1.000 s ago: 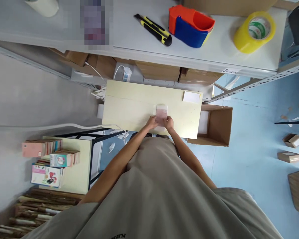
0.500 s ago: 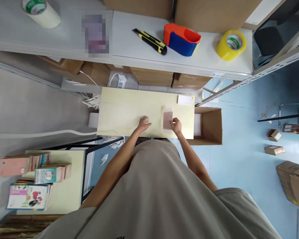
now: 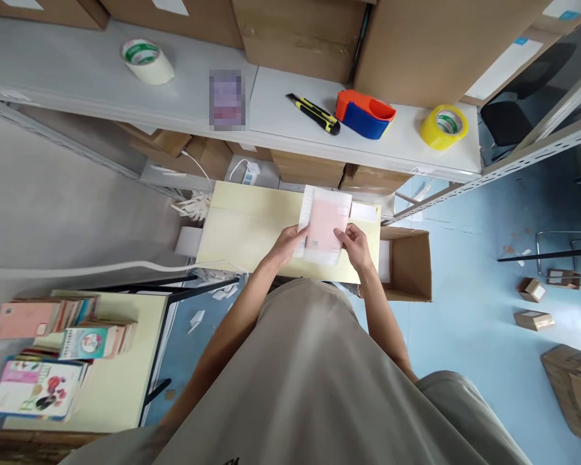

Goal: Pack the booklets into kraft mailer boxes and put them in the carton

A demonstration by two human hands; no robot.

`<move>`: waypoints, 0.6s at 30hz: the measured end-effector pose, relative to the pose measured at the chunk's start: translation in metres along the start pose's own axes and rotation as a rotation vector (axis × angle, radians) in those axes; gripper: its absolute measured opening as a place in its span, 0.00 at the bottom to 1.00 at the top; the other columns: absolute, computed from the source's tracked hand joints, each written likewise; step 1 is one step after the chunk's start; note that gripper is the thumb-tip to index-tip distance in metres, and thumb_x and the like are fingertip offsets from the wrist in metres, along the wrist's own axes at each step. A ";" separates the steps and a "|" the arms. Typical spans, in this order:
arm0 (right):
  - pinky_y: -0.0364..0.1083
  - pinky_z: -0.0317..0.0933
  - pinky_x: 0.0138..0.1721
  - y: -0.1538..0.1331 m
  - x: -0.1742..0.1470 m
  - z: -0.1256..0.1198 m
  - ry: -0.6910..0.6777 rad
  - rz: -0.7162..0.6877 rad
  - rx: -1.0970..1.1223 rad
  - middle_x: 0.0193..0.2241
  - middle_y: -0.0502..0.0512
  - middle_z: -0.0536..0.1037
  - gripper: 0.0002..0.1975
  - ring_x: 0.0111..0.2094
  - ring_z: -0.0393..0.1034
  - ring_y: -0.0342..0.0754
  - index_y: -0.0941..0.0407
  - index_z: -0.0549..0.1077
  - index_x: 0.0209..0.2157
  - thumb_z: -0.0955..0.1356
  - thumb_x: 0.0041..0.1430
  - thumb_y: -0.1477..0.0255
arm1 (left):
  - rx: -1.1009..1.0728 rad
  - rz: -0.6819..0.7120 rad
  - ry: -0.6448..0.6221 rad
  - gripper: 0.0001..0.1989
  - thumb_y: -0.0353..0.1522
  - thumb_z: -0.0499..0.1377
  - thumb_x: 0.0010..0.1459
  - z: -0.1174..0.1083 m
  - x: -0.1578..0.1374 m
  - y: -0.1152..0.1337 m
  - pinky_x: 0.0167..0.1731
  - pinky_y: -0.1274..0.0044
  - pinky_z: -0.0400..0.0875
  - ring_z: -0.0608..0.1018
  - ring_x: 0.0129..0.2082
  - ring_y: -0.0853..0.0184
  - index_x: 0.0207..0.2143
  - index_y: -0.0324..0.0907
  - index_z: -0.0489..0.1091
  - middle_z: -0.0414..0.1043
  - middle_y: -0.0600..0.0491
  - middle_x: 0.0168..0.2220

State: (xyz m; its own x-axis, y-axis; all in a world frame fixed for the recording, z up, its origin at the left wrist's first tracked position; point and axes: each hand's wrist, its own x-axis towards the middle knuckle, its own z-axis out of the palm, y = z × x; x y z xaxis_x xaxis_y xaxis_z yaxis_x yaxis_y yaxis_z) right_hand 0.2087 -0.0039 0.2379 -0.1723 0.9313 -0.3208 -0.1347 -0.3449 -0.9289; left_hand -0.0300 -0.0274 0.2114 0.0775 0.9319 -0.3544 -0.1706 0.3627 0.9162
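Note:
A pink notebook [image 3: 323,226] shows through a whitish see-through plastic bag [image 3: 306,210] that is larger than it. The bag is raised off the pale yellow table [image 3: 252,223], between my two hands. My left hand [image 3: 289,244] grips its left edge, thumb on top. On the right side, my right hand [image 3: 354,244] pinches it, with the thumb on the upper face and the other fingers mostly hidden. A small white box or pad [image 3: 364,212] lies at the table's far right corner, just beyond my right hand.
Above the table's back edge, a grey shelf [image 3: 281,132] holds a box cutter [image 3: 314,115], a tape dispenser [image 3: 365,116] and tape rolls [image 3: 444,127]. An open cardboard box [image 3: 411,265] stands right of the table. Stacked notebooks [image 3: 29,320] lie at lower left.
The bag with the pink notebook has come up off the table towards the camera. My left hand moved right and took hold of its left edge. The head view has shifted.

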 end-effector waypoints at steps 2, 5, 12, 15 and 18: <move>0.47 0.74 0.36 0.004 0.003 0.001 0.016 -0.007 -0.066 0.37 0.52 0.84 0.27 0.34 0.75 0.47 0.51 0.78 0.37 0.83 0.54 0.44 | 0.081 0.055 0.058 0.35 0.66 0.72 0.54 0.004 -0.001 0.001 0.41 0.69 0.80 0.84 0.37 0.57 0.33 0.42 0.78 0.81 0.51 0.31; 0.52 0.79 0.45 0.011 0.006 0.006 0.167 -0.100 -0.199 0.49 0.61 0.87 0.30 0.46 0.81 0.55 0.52 0.79 0.44 0.81 0.56 0.42 | 0.238 0.113 0.124 0.30 0.60 0.69 0.61 0.005 -0.001 0.000 0.34 0.73 0.75 0.77 0.29 0.63 0.28 0.43 0.73 0.74 0.55 0.25; 0.55 0.79 0.55 0.025 0.003 0.051 0.107 -0.130 -0.248 0.53 0.64 0.87 0.31 0.59 0.82 0.63 0.51 0.82 0.49 0.78 0.60 0.40 | 0.989 0.108 0.153 0.19 0.35 0.56 0.77 0.032 -0.014 0.011 0.50 0.65 0.78 0.88 0.46 0.47 0.61 0.41 0.81 0.88 0.40 0.46; 0.51 0.76 0.48 0.033 0.004 0.064 0.099 -0.125 -0.311 0.37 0.56 0.85 0.27 0.47 0.83 0.59 0.50 0.79 0.37 0.73 0.65 0.40 | 1.120 0.042 0.060 0.26 0.30 0.56 0.76 0.047 -0.023 0.009 0.55 0.61 0.79 0.87 0.56 0.42 0.72 0.38 0.74 0.85 0.35 0.59; 0.49 0.69 0.37 0.036 0.012 0.057 0.163 -0.118 -0.365 0.22 0.49 0.70 0.33 0.33 0.73 0.52 0.50 0.66 0.24 0.68 0.67 0.36 | 0.953 0.108 -0.008 0.33 0.34 0.66 0.71 0.045 -0.028 0.002 0.64 0.61 0.79 0.83 0.66 0.43 0.76 0.43 0.69 0.76 0.39 0.72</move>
State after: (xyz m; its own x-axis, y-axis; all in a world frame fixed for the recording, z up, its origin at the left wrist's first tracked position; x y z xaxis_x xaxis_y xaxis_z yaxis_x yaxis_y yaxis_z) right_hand 0.1460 -0.0121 0.2109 -0.0155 0.9784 -0.2063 0.2157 -0.1982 -0.9561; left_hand 0.0113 -0.0531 0.2311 0.1155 0.9585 -0.2607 0.6933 0.1101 0.7122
